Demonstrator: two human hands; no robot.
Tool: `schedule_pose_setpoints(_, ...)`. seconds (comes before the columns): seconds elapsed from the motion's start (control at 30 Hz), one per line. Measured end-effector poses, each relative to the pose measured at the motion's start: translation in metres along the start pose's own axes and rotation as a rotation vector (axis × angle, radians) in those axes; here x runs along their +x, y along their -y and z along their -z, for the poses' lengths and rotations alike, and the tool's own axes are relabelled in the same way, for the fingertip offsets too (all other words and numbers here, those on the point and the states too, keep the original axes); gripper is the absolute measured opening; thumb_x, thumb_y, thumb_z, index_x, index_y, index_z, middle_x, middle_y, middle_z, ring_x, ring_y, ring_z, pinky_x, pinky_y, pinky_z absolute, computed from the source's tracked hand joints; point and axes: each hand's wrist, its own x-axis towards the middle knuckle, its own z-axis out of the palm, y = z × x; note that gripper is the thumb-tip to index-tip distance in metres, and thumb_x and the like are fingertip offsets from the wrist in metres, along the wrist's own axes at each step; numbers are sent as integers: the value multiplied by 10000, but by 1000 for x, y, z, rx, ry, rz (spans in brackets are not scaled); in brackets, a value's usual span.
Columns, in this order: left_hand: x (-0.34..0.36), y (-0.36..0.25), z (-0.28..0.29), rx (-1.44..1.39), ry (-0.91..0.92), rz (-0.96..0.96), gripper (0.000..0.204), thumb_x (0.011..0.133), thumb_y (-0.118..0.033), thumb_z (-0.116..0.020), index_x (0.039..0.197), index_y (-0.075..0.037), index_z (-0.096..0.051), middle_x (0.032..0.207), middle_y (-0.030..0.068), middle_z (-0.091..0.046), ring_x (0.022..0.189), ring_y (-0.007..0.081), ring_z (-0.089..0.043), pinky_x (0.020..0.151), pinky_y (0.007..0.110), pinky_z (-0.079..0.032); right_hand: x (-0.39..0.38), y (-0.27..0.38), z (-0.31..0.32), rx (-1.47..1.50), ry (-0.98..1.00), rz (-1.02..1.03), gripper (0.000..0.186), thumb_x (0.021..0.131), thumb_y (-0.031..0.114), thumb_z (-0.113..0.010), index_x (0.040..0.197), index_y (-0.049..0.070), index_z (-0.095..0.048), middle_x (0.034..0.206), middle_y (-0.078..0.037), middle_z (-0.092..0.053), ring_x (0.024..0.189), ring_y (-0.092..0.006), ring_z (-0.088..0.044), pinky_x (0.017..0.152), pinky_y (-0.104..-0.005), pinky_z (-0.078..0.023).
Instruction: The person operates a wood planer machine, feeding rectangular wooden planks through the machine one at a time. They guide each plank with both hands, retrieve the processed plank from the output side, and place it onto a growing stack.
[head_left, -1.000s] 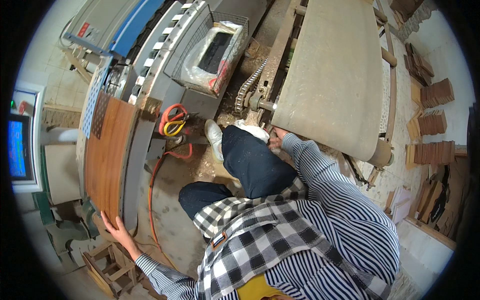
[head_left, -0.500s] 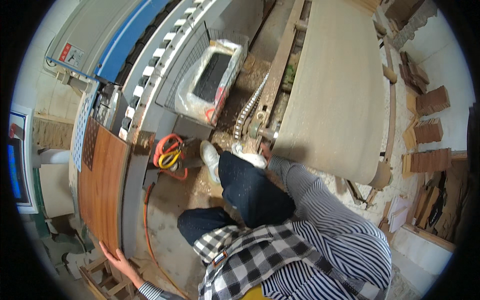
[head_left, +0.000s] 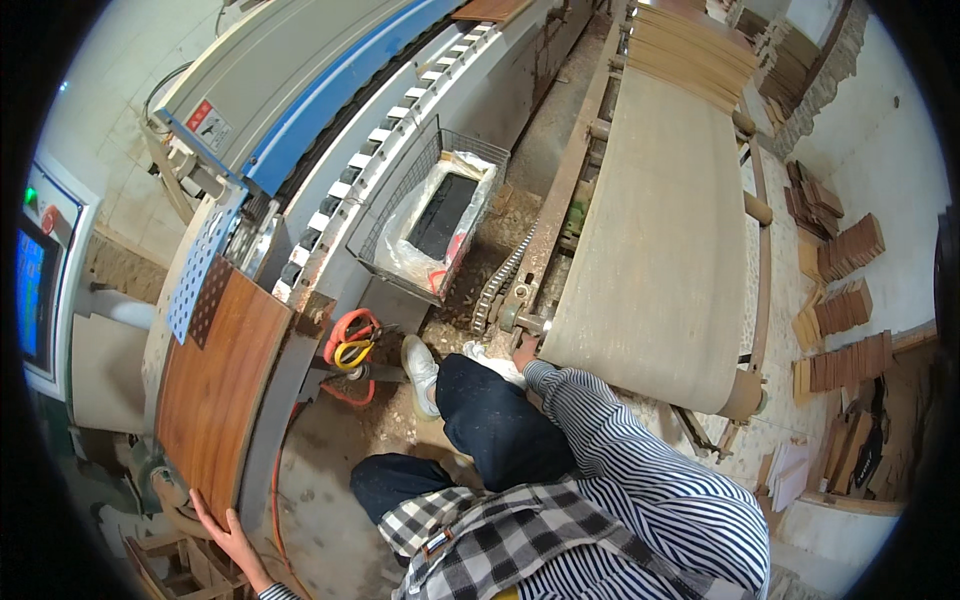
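My left hand (head_left: 228, 540) rests against the near end of a wood-grain board (head_left: 222, 385), its fingers stretched out and spread. Reddish brown and flat, that board lies along the bed of a long machine (head_left: 290, 90). Its far end lies under or against a perforated plate (head_left: 195, 285). Over on the right, my right hand (head_left: 525, 350) is at the near left corner of a wide beige conveyor belt (head_left: 660, 250), close to the roller end and chain. Its fingers are mostly hidden there, so I cannot make out their grip.
A wire basket (head_left: 440, 215) with a plastic-lined box hangs on the machine's side. Below it are coiled orange and yellow hoses (head_left: 352, 340). Thin boards (head_left: 690, 55) lie overlapping on the belt's far end. Board stacks (head_left: 850, 305) line the right wall; a control screen (head_left: 38, 295) stands left.
The view has tilted, showing more of the machine's far end and of the boards on the belt. Both hands stay at the same places on the board and by the belt corner.
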Motion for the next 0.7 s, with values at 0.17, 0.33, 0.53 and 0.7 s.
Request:
schedule_pose_setpoints(0.17, -5, 2, 9, -105, 8, -19, 608, 962, -232, -538, 1509, -85, -317, 1557, 97, -310, 1438, 269, -275, 1175, 437, -225, 4, 13, -2, -185, -73, 97, 179, 800, 10, -575, 970, -23, -616, 907, -256, -595, 895, -425, -573, 765, -492, -465)
schedule_pose_setpoints(0.33, -9, -13, 7, -163, 13, 12, 599, 945, -155, -550, 1496, -67, -336, 1544, 86, -333, 1428, 251, -292, 1169, 398, -249, 9, 28, 26, -280, 160, -64, 351, 827, -2, -513, 1169, -48, -579, 1117, -258, -591, 1056, -414, -544, 919, -477, -426)
schedule_pose_setpoints(0.53, -7, -15, 6, -206, -7, 29, 665, 918, -293, -648, 1481, -82, -364, 1543, 116, -330, 1418, 263, -317, 1163, 394, -265, 12, 16, 35, -28, 92, -109, 136, 840, -17, -576, 960, -44, -634, 918, -287, -644, 891, -473, -605, 746, -488, -498)
schedule_pose_setpoints(0.7, -9, -12, 6, -169, -12, 34, 668, 912, -316, -655, 1471, -76, -379, 1541, 124, -333, 1415, 267, -323, 1160, 397, -269, 11, 25, 44, -39, 81, -47, 124, 848, -18, -562, 958, -58, -600, 861, -311, -622, 842, -473, -604, 702, -493, -474)
